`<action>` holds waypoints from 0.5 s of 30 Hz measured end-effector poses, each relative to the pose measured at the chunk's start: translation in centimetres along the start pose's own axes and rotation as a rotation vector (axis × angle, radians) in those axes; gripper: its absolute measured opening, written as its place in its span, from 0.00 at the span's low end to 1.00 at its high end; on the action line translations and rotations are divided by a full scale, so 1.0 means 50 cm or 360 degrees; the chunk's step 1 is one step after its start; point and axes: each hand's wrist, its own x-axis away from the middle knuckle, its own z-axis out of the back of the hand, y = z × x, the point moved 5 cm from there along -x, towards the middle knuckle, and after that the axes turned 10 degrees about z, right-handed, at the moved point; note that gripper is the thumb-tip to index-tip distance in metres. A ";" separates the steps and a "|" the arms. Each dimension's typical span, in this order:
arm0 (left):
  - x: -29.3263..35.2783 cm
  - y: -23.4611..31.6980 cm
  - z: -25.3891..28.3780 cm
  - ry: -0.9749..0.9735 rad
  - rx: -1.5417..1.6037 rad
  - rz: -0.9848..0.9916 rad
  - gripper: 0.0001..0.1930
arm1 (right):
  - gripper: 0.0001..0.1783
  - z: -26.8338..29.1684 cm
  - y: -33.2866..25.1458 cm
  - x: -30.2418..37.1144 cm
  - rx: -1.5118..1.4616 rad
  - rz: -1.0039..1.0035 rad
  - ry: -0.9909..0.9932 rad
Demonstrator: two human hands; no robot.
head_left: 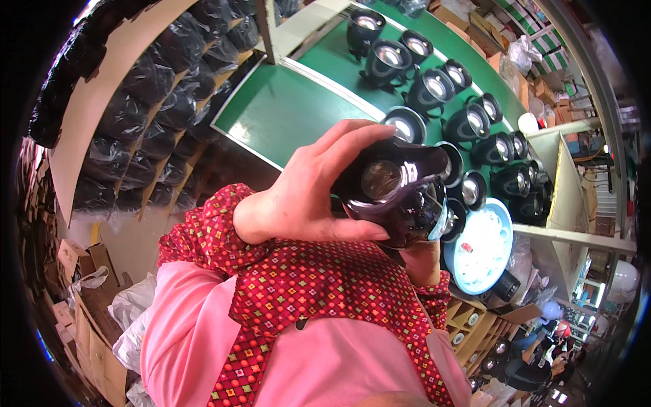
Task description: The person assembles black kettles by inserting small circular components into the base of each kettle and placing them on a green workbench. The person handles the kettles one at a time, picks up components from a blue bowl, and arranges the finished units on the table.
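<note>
In front of my chest, a glossy black jug-like housing (pixel 400 193) is tilted so that a round opening shows on its side toward me. My left hand (pixel 308 190) is closed around it, fingers over the top and thumb along the lower edge. My right hand (pixel 422 261) is behind and below the housing; only part near the wrist shows, and its fingers are hidden. A small light-blue piece (pixel 442 216) shows at the housing's right edge; I cannot tell what it is. Just beyond stands a black vessel with a silvery inside (pixel 407 125).
Several similar black vessels (pixel 434 88) stand on the green table (pixel 291 102). A light-blue basin (pixel 507 227) with whitish contents is at the right. Plastic-wrapped black items (pixel 146 81) fill shelving at the left. Cardboard boxes (pixel 95 319) lie at the lower left, and a partitioned carton (pixel 468 332) at lower right.
</note>
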 end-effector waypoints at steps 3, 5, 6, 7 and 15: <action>0.043 -0.102 0.084 0.0226 0.0573 0.0184 0.49 | 0.38 -0.119 -0.011 -0.077 0.0548 0.0187 -0.0114; 0.104 -0.211 0.113 0.0447 0.1045 0.0465 0.42 | 0.39 -0.220 -0.021 -0.132 0.0935 0.0323 -0.0197; 0.136 -0.270 0.134 0.0554 0.1126 0.0584 0.39 | 0.39 -0.276 -0.022 -0.161 0.0944 0.0476 -0.0191; 0.159 -0.333 0.141 0.0600 0.1655 0.0571 0.36 | 0.40 -0.337 -0.029 -0.195 0.0955 0.0608 -0.0178; 0.192 -0.573 0.207 0.1015 0.2021 0.1068 0.39 | 0.12 -0.558 0.110 -0.387 0.2488 0.1457 -0.0955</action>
